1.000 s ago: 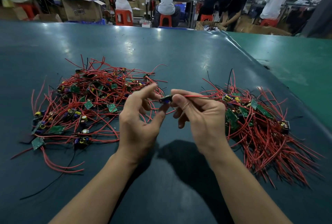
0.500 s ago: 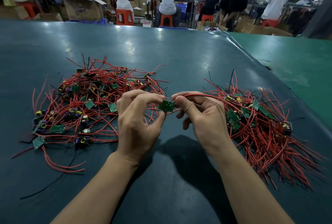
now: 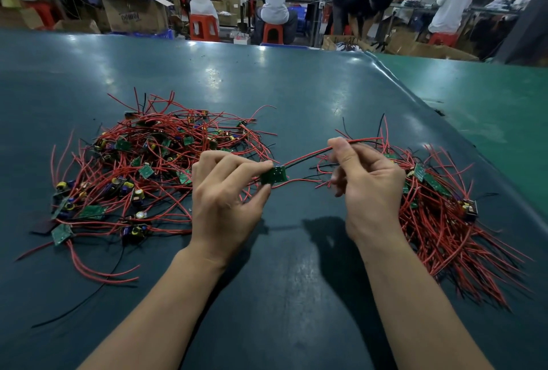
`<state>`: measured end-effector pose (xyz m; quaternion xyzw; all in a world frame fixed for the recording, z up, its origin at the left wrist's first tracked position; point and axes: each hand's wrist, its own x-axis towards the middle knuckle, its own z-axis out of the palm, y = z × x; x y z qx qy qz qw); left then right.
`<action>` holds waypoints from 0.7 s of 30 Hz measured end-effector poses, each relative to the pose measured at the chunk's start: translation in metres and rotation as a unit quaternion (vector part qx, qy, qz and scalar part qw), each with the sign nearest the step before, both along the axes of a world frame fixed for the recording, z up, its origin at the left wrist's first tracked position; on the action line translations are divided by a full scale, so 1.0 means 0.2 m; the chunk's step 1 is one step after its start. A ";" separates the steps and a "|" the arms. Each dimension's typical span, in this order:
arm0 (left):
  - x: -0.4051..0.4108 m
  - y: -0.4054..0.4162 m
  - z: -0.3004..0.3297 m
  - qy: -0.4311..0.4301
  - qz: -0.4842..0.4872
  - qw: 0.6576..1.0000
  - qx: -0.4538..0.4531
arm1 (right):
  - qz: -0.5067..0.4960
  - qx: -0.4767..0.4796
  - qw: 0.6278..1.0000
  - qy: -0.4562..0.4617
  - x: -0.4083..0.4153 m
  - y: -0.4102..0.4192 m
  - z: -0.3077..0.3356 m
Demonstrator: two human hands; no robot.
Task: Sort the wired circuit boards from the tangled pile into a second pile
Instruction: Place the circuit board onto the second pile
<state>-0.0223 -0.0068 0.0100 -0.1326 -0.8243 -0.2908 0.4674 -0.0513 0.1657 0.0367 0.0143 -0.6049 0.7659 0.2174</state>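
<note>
A small green circuit board [image 3: 274, 175] hangs above the table between my hands. My left hand [image 3: 225, 200] pinches its left edge with thumb and fingertips. My right hand [image 3: 366, 188] pinches the board's red and black wires [image 3: 308, 156], stretched out to the right of the board. The tangled pile [image 3: 148, 174] of boards and red wires lies to the left. The second pile [image 3: 444, 209], with wires lying more in line, sits to the right, partly behind my right hand.
The dark green table [image 3: 296, 96] slopes to a raised edge at the right, with a lighter green surface [image 3: 480, 102] beyond it. Several people sit on red stools [image 3: 204, 27] at benches in the background, with cardboard boxes [image 3: 136, 16] nearby.
My right hand has slid rightward along the wires, away from the board, drawing them straight. My left hand keeps hold of the board, which now shows its flat green face.
</note>
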 end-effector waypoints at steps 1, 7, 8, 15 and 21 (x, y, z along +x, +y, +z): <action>0.00 0.00 0.00 0.000 0.000 1.000 -0.001 | -0.002 -0.014 1.000 -0.001 0.00 0.01 0.00; 0.00 -0.01 0.00 -0.001 0.005 1.000 -0.007 | -0.008 -0.090 0.996 -0.022 -0.03 0.02 0.00; 0.00 -0.01 0.00 0.001 0.003 1.000 -0.011 | -0.014 -0.100 0.994 -0.032 -0.03 0.02 -0.01; 0.00 -0.01 0.00 0.014 -0.011 0.999 -0.031 | -0.129 0.137 0.982 -0.005 -0.02 0.04 -0.02; 0.00 -0.02 -0.01 0.032 -0.029 0.998 -0.036 | -0.266 0.399 0.868 0.128 -0.02 0.08 -0.05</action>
